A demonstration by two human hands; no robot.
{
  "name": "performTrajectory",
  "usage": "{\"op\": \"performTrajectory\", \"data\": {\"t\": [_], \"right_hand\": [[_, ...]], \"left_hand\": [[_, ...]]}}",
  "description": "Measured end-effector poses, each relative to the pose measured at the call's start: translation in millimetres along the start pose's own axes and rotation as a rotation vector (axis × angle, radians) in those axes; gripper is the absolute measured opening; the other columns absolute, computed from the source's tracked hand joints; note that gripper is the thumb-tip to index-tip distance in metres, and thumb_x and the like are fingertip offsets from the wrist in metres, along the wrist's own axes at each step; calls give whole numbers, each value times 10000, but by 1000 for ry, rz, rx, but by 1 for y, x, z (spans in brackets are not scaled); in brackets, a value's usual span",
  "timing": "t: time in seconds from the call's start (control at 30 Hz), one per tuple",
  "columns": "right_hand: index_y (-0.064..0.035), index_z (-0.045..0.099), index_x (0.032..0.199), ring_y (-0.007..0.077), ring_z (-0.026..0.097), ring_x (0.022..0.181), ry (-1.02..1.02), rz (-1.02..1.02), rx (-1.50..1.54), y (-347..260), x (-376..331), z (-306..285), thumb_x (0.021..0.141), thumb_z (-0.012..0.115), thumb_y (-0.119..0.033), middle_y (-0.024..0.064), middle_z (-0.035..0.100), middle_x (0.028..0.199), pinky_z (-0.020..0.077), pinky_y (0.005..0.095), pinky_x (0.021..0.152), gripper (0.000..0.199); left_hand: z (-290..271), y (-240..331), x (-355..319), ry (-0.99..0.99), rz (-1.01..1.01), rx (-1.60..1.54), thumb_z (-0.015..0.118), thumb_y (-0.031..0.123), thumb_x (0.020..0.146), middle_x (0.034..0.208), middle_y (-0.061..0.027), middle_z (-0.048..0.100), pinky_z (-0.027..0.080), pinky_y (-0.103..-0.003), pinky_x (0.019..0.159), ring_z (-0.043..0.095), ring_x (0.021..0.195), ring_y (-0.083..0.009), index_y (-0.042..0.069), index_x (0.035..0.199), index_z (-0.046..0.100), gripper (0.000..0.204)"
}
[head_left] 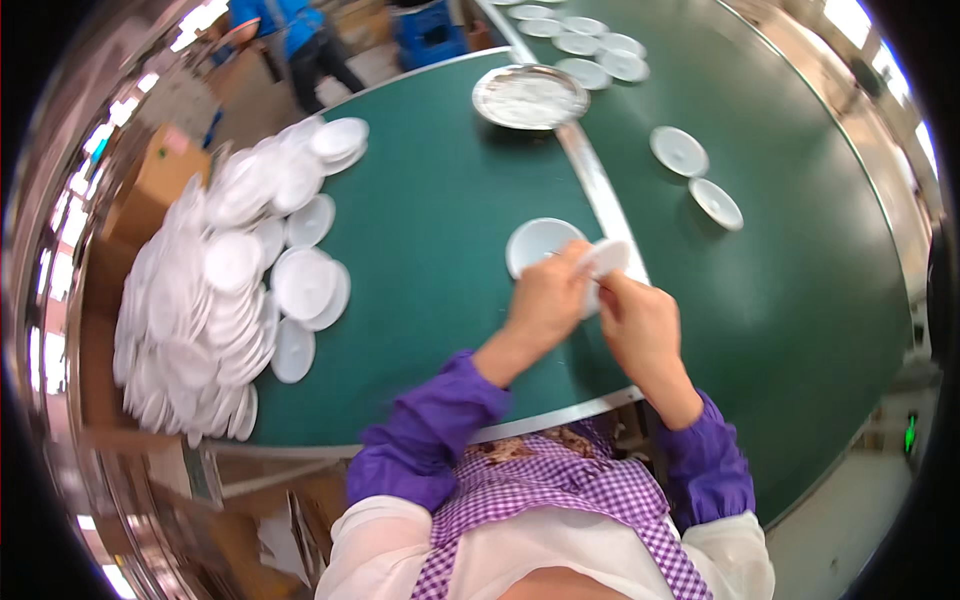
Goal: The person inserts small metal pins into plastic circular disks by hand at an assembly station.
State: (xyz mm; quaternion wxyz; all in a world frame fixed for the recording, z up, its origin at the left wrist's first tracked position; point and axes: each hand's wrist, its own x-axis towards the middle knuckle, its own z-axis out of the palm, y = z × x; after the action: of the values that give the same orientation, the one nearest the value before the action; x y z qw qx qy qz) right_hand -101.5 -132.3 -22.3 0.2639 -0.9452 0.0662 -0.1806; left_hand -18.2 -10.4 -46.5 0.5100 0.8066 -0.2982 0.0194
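Observation:
Over the near part of the green table, my left hand [548, 305] is closed on a white round plastic lid [610, 256], which is tilted up on edge. My right hand [645, 330] is closed too, its thumb and finger pinched together right against the lid's underside. What sits in that pinch is too small to make out. Just behind my left hand another white lid [538, 243] lies flat on the table, partly covered by the fingers. A further white edge shows below the raised lid, between my hands.
A big heap of white lids [230, 260] fills the left side, partly in a cardboard box. A round metal tray [530, 97] with white contents stands far ahead. Beyond a pale rail [600, 190], a green belt [790, 300] carries several lids. A person in blue [285, 30] stands far left.

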Motion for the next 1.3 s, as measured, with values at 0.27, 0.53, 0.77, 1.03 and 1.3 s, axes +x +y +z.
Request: {"op": "performTrajectory", "data": {"t": [0.27,0.53,0.77,1.03,1.3], "right_hand": [[-93,692,1046,351,672,781,-32,191,-340,75,-4,-39,889,601,-134,164,694,832,517,439,697,187],[-44,682,1045,259,610,573,-24,227,32,63,-8,-27,879,640,-109,162,624,660,471,349,584,184],[-33,678,1061,105,488,519,-127,158,455,11,0,-5,889,655,-121,88,570,596,396,284,499,195],[-48,681,1062,120,506,535,-206,200,495,-1,0,-13,898,643,-130,87,600,629,409,287,522,187],[-54,681,1040,199,596,554,-201,143,386,-4,-4,-12,896,643,-134,131,643,660,462,310,558,170]], "left_hand": [[20,-31,14,-116,207,-139,664,304,888,1291,-220,524,436,-471,930,526,1163,-397,1,1194,552,445],[-13,-67,15,-147,-305,318,758,169,783,1049,-172,641,502,-402,786,631,954,-290,-20,1153,590,448],[-28,-51,0,-25,-344,-466,608,115,929,856,-70,675,506,-285,672,610,770,-107,-21,1024,627,167],[-32,-20,-6,-46,-281,-467,581,81,948,959,-35,673,518,-260,757,618,862,-91,-4,1080,622,162],[-30,-20,-8,-35,-220,-372,579,84,949,959,-39,676,523,-263,757,627,864,-98,-4,1091,618,172]]}}
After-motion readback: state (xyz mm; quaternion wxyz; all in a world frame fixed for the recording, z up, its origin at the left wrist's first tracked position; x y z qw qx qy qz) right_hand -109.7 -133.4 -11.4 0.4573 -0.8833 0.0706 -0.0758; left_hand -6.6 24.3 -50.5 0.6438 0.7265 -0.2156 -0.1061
